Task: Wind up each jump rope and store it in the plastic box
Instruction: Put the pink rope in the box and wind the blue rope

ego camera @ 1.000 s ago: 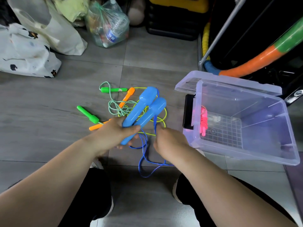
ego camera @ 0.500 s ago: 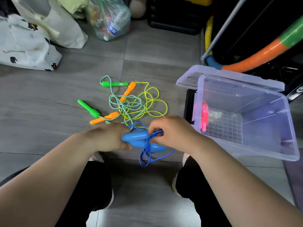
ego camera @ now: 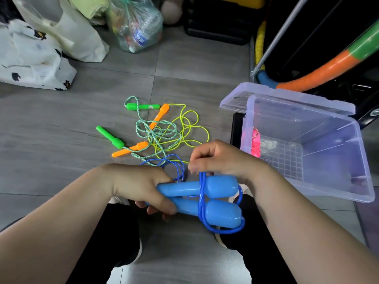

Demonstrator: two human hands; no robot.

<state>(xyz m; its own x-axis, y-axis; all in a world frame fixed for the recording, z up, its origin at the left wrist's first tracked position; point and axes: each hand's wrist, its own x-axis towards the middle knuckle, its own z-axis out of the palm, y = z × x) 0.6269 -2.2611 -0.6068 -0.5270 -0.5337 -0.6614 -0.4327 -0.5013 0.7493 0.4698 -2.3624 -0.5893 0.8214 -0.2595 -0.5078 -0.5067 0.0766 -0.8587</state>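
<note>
two blue handles (ego camera: 221,186) lie side by side in my left hand (ego camera: 141,187), its fingers curled round their thin ends. my right hand (ego camera: 219,158) pinches the blue cord (ego camera: 202,201), which loops across both handles. beside it sits the open plastic box (ego camera: 328,189) with a pink rope (ego camera: 256,144) inside. a green rope (ego camera: 110,138) and an orange-handled rope (ego camera: 131,149) lie tangled on the floor (ego camera: 61,150).

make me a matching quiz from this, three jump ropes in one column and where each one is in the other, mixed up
Things:
1. blue jump rope
2. pink jump rope
3. green jump rope

Places:
a. unwound on the floor
b. inside the plastic box
c. handles gripped by the left hand, cord pinched by the right hand

Pairs: 1-c, 2-b, 3-a
</note>
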